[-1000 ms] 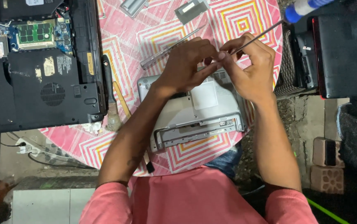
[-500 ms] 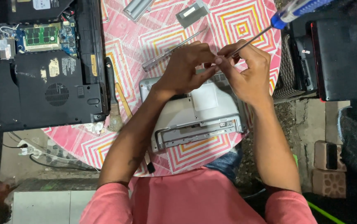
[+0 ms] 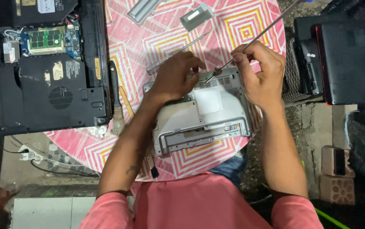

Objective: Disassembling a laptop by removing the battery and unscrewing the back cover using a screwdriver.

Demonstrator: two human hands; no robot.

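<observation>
On a desk [image 3: 119, 55] draped in a pink patterned cloth, the left hand [image 3: 174, 76] is pressing flat on an upturned silver laptop [image 3: 201, 114] while the right hand [image 3: 260, 74] is pinching a long screwdriver [image 3: 250, 44]; keeping the tip squarely seated should prevent slipping.

screwdriver [image 3: 254, 40] — handle cut off at top edge | left hand [image 3: 174, 78] hides grey laptop's [image 3: 210, 112] far corner

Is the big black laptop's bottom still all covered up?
No, the black laptop has an open panel showing a green memory board.
</observation>
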